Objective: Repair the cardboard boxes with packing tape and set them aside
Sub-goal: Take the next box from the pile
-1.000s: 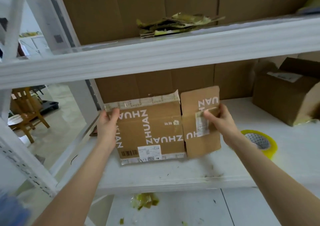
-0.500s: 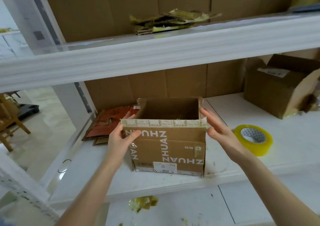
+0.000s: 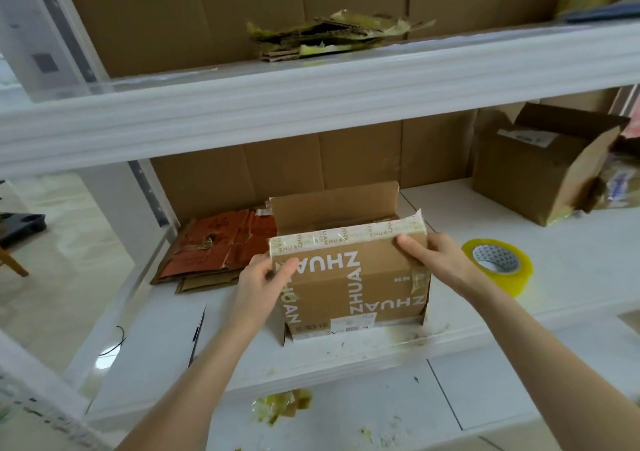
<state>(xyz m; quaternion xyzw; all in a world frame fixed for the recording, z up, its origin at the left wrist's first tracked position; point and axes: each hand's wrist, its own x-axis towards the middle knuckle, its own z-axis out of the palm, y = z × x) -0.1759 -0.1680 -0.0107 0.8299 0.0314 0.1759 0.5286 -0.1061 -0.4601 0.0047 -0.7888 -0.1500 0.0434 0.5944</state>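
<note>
Steadying the brown lettered cardboard box (image 3: 349,288) upright, presumably for taping, left grip (image 3: 259,284) and right grip (image 3: 436,260) clamp its top corners.

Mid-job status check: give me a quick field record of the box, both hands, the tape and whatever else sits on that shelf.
box: ZHUAN box upright on white shelf, top open, old printed tape along front rim
left hand: left hand grips the box's left front edge
right hand: right hand grips its upper right corner
tape: yellow tape roll lying right of box, no hand on it
other: red flattened cardboard at left; open brown box far right
</note>
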